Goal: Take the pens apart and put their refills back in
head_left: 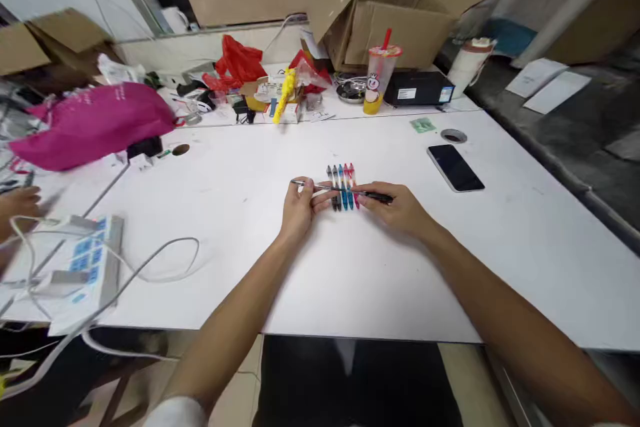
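Both hands meet above a row of several click pens (344, 200), black, blue and pinkish red, lying side by side on the white table (240, 267). Between thumb and fingers, my left hand (299, 208) pinches a thin dark rod (323, 187) that looks like a pen refill, its silvery end toward the left. My right hand (400, 208) is closed around a black pen barrel (377, 197), in line with the rod's right end. Whether rod and barrel are joined I cannot tell. Fingers of both hands hide parts of the row.
Right of my hands lie a phone (456, 168) and a tape roll (454, 136). Behind stand a cup with a straw (380, 80), a black box (419, 88) and an open carton (395, 30). A power strip (103, 267) with cables and another person's hand (20, 207) are at left.
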### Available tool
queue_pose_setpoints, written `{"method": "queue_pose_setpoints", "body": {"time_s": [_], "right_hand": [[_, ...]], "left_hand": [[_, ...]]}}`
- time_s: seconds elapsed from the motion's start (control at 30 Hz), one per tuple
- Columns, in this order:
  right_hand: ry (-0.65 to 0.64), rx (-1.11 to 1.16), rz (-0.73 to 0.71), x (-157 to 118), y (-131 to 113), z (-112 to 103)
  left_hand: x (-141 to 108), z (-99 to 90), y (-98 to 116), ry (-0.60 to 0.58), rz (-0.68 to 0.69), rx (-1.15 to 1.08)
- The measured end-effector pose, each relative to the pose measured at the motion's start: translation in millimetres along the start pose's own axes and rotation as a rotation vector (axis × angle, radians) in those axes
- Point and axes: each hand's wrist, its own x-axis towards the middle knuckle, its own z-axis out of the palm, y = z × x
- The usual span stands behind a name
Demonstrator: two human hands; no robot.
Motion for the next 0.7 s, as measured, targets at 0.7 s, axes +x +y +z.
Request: {"method": "queue_pose_setpoints", "body": {"time_s": [0.7], "right_hand": [[0.015,0.062,0.111,-6,-5,25]], "left_hand": [[-5,2.2,-3,-0.039,-0.004,0.116]]}}
